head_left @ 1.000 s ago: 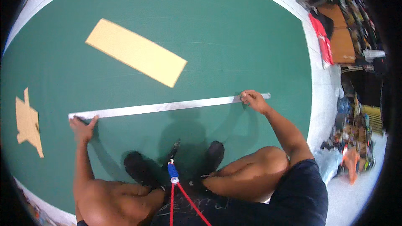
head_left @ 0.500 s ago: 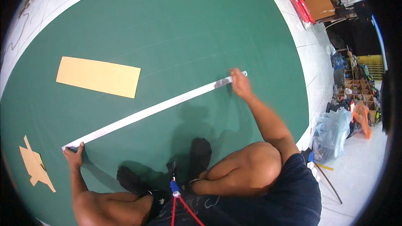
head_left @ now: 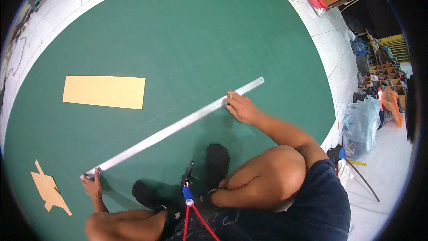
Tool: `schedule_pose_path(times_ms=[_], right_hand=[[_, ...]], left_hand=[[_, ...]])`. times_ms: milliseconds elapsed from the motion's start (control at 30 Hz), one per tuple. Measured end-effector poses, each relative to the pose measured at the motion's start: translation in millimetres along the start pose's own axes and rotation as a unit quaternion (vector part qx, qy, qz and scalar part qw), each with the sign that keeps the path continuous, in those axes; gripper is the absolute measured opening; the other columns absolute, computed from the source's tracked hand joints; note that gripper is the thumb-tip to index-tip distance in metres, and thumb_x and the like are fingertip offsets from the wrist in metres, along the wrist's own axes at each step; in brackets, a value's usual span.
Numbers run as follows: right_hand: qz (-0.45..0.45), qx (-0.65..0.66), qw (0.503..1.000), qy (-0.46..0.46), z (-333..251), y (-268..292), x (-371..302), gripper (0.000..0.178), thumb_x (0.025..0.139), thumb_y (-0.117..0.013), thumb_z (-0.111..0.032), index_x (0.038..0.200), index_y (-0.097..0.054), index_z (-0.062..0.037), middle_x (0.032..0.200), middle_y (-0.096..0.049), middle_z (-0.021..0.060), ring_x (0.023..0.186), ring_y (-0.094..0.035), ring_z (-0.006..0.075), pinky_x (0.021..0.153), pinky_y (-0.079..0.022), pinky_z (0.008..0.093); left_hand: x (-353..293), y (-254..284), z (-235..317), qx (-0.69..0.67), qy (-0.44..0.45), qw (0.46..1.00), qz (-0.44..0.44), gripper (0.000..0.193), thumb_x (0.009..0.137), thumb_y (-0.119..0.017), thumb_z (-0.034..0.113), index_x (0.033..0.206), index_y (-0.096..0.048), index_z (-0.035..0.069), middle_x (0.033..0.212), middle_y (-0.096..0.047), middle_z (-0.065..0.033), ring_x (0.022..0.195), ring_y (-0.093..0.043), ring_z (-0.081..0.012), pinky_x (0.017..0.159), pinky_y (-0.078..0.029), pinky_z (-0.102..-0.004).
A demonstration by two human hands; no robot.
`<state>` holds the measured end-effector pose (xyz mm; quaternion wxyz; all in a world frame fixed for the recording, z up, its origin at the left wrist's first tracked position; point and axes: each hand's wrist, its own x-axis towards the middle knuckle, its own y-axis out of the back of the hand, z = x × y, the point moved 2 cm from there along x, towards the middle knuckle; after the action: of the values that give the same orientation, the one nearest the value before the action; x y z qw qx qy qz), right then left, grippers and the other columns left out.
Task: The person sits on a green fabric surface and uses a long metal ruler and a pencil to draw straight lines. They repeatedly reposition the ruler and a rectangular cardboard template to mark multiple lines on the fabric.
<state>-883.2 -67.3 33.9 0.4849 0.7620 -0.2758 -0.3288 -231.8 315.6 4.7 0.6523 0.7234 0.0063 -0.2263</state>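
A long silver metal ruler (head_left: 171,128) lies slantwise on a wide green sheet (head_left: 187,31), its right end farther from me. At its near left end, my left hand (head_left: 93,186) grips it, thumb and fingers spread across the end. My right hand (head_left: 243,108) is bent over the ruler toward its right end, fingertips at its edge. A thin tan stick (head_left: 230,103), perhaps a pencil, shows between those fingers. Faint pale lines run across the sheet beyond the ruler.
A tan rectangular card (head_left: 104,92) lies beyond the ruler. Tan cut-out pieces (head_left: 46,187) rest at the left. My feet (head_left: 217,163) are on the sheet close to the ruler. Plastic bags (head_left: 360,127) and a thin rod (head_left: 363,180) are on the floor at right.
The ruler has shifted toward me relative to the card, my left hand going with its end. My right hand has slid leftward along it, away from the right tip. The view has turned slightly.
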Motion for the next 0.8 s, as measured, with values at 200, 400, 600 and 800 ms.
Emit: schedule_pose_path(times_ms=[200,400,600,800], right_hand=[[0.042,-0.018,0.999,0.008,10,3,-50,0.028,0.103,-0.055,-0.031,0.113,-0.064,-0.0063,0.124,-0.065,0.0159,0.114,-0.063,0.0368,0.094,-0.048,0.0523],[0.047,0.064,0.992,-0.093,6,20,-24,0.032,0.108,-0.045,-0.031,0.110,-0.062,-0.0031,0.109,-0.064,0.0180,0.103,-0.062,0.0413,0.087,-0.050,0.0480],[0.097,0.136,0.983,-0.080,-12,36,15,0.036,0.110,-0.042,-0.034,0.114,-0.060,-0.0030,0.107,-0.065,0.0202,0.102,-0.062,0.0428,0.088,-0.050,0.0487],[0.042,0.185,0.979,-0.077,-24,35,26,0.035,0.110,-0.043,-0.033,0.118,-0.060,-0.0036,0.109,-0.065,0.0201,0.103,-0.063,0.0413,0.088,-0.050,0.0468]], left_hand=[[-14,-3,-27,-0.013,0.010,1.000,0.022,0.077,0.087,-0.065,0.068,0.123,-0.062,0.000,0.126,-0.061,-0.0235,0.118,-0.059,-0.0350,0.100,-0.045,-0.0492],[-48,182,121,-0.342,-0.286,0.891,-0.086,0.031,0.098,-0.066,0.030,0.084,-0.061,0.003,0.075,-0.061,-0.0050,0.069,-0.056,-0.0138,0.062,-0.045,-0.0316],[-226,324,211,-0.466,-0.445,0.560,-0.521,0.041,0.089,-0.076,0.042,0.095,-0.068,0.002,0.083,-0.065,-0.0059,0.069,-0.054,-0.0108,0.060,-0.042,-0.0271],[-289,330,236,-0.518,-0.441,0.336,-0.652,0.033,0.090,-0.072,0.036,0.094,-0.061,0.005,0.080,-0.058,-0.0037,0.066,-0.049,-0.0100,0.058,-0.037,-0.0264]])
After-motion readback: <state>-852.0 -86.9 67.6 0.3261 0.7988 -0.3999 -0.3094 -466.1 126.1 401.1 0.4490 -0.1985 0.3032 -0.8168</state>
